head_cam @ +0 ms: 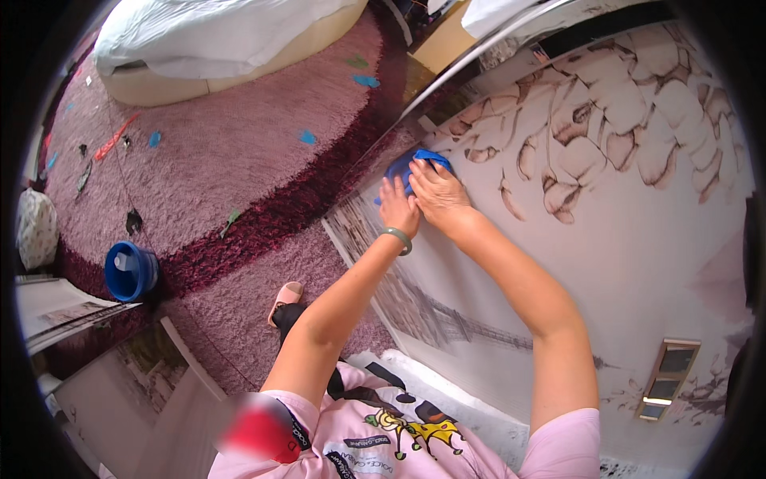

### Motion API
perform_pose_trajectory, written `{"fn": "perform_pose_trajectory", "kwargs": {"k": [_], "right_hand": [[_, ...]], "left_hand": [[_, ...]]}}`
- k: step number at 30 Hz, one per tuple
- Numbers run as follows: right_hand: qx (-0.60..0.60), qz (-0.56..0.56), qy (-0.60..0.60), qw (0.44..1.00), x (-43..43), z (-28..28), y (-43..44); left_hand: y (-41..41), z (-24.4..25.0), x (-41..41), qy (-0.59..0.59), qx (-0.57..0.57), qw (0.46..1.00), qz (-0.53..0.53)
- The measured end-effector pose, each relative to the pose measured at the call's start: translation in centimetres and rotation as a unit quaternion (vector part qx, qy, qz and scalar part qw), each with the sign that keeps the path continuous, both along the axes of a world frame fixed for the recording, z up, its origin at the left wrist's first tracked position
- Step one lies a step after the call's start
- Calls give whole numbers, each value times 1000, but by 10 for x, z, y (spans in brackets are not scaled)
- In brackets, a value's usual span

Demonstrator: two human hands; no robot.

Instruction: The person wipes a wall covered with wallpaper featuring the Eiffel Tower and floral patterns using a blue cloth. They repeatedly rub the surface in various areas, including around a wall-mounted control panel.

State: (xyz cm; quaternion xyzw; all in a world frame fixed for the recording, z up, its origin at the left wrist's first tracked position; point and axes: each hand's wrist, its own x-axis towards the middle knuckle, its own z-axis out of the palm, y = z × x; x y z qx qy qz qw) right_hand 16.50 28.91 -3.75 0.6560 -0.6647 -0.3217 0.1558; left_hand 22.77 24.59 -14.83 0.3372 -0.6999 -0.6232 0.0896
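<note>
Both my hands press a blue cloth (432, 158) against an upright panel (598, 263) printed with large pale flowers and a tower. My right hand (441, 193) lies nearly flat over the cloth, with a bunched part sticking out past its fingertips. Beside it, touching at the thumb side, my left hand (400, 209) has its fingers on the cloth's left part. Those fingers look slightly blurred. A green bangle (397, 239) circles my left wrist. Part of the cloth is hidden under both hands.
A blue bucket (128, 288) holding a pale object stands on the pink and purple shaggy carpet (239, 143). A bed (197, 72) with white bedding is at the upper left. A framed switch panel (669, 378) sits at the lower right. One pink slipper (289, 293) shows below.
</note>
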Motion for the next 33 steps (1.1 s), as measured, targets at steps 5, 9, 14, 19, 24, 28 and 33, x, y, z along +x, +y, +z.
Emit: {"fn": "perform_pose_trajectory", "kwargs": {"k": [5,9,14,19,24,28,33], "right_hand": [[12,3,2,1000,1,2,-13],[-20,23,37,999,8,30,-1],[-134,21,10,991,-1,83,40],[-199,17,74,977,16,169,60],[-178,-48,125,975,38,195,101],[-159,-53,76,983,54,167,141],[-113,-37,25,993,61,92,212]], "left_hand": [[-6,-29,-15,113,58,990,66],[0,-31,-35,267,185,938,117],[36,51,-40,287,-53,950,109],[32,140,-51,244,-297,915,122],[63,159,-57,281,-208,928,132],[111,125,-36,268,-183,938,121],[202,29,-14,148,-123,981,25]]}}
